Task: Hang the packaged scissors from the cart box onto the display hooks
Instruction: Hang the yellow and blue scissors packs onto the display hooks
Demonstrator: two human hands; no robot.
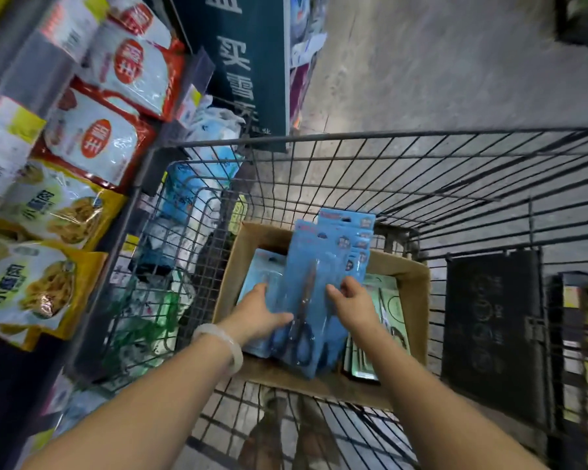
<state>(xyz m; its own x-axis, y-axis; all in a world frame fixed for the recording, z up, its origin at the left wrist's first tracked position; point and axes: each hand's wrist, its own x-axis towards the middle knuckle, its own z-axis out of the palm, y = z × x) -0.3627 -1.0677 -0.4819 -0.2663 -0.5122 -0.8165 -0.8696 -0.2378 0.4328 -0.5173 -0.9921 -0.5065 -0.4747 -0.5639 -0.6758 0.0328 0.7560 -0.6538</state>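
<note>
A stack of blue scissors packages (pixel 316 266) is tilted up out of the cardboard box (pixel 404 276) inside the wire cart (pixel 421 171). The top package shows dark-handled scissors behind clear plastic. My left hand (pixel 260 312), with a pale bangle on the wrist, grips the stack's lower left edge, thumb on its front. My right hand (pixel 348 300) holds the stack's right edge, fingers curled around it. More blue packages (pixel 263 266) lie flat in the box on the left, and green-white packages (pixel 392 300) lie on the right. No display hooks are in view.
Shelves with snack bags (pixel 82 137) line the left side. A smaller wire basket (pixel 170 266) holding blue and white goods hangs on the cart's left. A dark sign (pixel 238 62) stands ahead. A black panel (pixel 493 334) hangs on the cart's right side. Concrete floor lies beyond.
</note>
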